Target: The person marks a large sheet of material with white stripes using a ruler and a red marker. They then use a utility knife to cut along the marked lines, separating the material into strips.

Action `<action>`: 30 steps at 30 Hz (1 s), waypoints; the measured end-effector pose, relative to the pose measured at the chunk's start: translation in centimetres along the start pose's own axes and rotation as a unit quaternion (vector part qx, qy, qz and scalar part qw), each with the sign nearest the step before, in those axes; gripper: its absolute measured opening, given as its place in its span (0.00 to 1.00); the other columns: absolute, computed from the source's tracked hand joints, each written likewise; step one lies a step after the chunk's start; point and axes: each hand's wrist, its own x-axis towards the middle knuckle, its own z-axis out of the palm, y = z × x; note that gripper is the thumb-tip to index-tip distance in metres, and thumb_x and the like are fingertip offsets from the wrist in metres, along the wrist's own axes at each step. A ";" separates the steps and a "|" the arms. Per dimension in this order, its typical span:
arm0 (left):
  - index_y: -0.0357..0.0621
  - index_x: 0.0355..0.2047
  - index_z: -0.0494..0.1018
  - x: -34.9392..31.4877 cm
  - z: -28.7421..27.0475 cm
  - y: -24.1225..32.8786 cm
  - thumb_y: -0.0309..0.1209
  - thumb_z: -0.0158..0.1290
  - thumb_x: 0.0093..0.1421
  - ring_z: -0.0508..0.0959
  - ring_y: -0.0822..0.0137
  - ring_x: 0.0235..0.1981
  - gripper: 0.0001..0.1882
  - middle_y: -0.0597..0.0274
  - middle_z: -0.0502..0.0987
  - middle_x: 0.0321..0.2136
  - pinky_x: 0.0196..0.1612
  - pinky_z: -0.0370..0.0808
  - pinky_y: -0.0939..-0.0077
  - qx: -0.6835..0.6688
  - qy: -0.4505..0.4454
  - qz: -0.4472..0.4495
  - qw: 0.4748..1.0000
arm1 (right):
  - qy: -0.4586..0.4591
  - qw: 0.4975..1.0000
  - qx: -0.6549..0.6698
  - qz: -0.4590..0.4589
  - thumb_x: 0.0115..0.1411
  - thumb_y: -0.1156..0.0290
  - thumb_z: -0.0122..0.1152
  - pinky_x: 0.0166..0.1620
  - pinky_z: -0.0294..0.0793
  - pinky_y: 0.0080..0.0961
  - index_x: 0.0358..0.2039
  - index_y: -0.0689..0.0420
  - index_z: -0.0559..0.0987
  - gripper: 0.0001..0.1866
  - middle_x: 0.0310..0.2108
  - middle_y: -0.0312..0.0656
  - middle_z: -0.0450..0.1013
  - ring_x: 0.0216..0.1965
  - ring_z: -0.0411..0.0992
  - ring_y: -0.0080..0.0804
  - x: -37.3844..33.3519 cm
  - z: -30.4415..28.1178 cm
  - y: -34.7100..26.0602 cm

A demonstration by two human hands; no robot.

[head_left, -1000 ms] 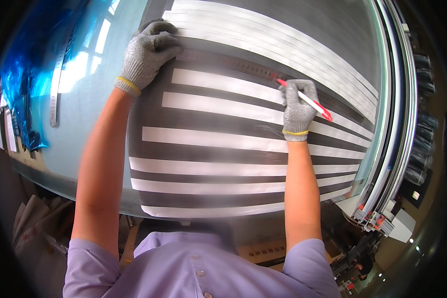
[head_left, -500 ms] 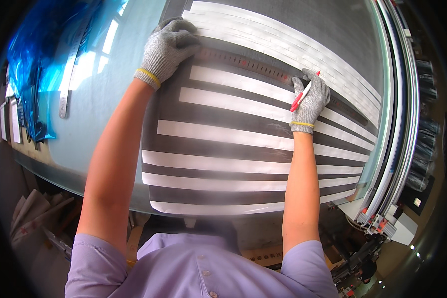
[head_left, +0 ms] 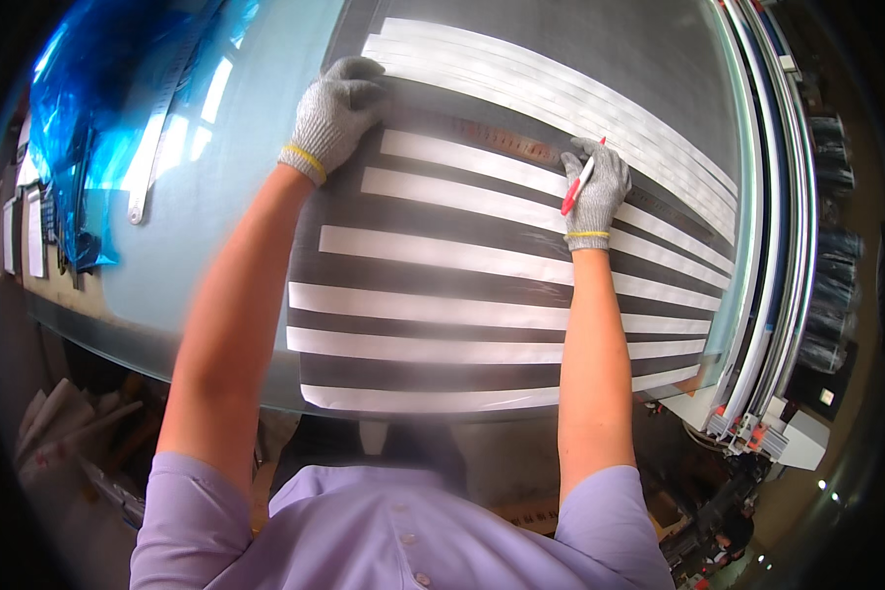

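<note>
My left hand (head_left: pixel 338 116), in a grey knit glove with a yellow cuff band, is at the left edge of a dark sheet (head_left: pixel 433 251). Its fingers are curled and closed at the left end of a long metal ruler (head_left: pixel 506 141) that lies across the sheet. My gloved right hand (head_left: pixel 598 195) is shut on a red-and-white pen (head_left: pixel 580 183), held at a slant, and rests by the ruler farther right. White strips (head_left: pixel 442 252) run across the sheet in spaced rows below the ruler. Above it, more white strips (head_left: pixel 482 69) lie close together.
Crumpled blue plastic film (head_left: pixel 88 128) lies at the far left, with another metal ruler (head_left: pixel 147 182) beside it on the pale glass tabletop (head_left: pixel 236 147). Metal rails (head_left: pixel 782 246) run along the right edge, with dark wrapped rolls (head_left: pixel 831 265) beyond.
The sheet, strips and both hands sit slightly shifted in the picture. My right hand has moved a little left, with the pen still in it. The ruler's markings show less clearly near my left hand.
</note>
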 end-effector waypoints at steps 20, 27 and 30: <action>0.52 0.32 0.85 -4.0 -1.3 0.8 0.36 0.61 0.55 0.72 0.58 0.56 0.07 0.65 0.78 0.48 0.61 0.68 0.62 0.084 -0.014 0.013 0.996 | -0.011 1.000 0.019 -0.014 0.52 0.69 0.71 0.50 0.67 0.37 0.36 0.51 0.83 0.10 0.30 0.37 0.76 0.39 0.72 0.39 -3.1 -1.7 -1.0; 0.52 0.32 0.85 -4.0 -1.2 0.6 0.37 0.61 0.55 0.72 0.57 0.56 0.07 0.66 0.78 0.48 0.61 0.69 0.61 0.099 -0.004 0.023 0.995 | -0.015 1.000 0.020 -0.013 0.52 0.70 0.71 0.50 0.68 0.37 0.37 0.51 0.83 0.10 0.30 0.36 0.76 0.39 0.72 0.39 -2.9 -1.9 -1.4; 0.52 0.33 0.85 -4.0 -1.1 0.5 0.37 0.61 0.56 0.72 0.57 0.56 0.08 0.65 0.78 0.49 0.61 0.69 0.61 0.103 -0.002 0.020 0.994 | -0.013 1.000 0.021 -0.009 0.53 0.70 0.71 0.50 0.68 0.37 0.38 0.51 0.83 0.11 0.30 0.36 0.76 0.39 0.73 0.39 -3.0 -1.8 -1.4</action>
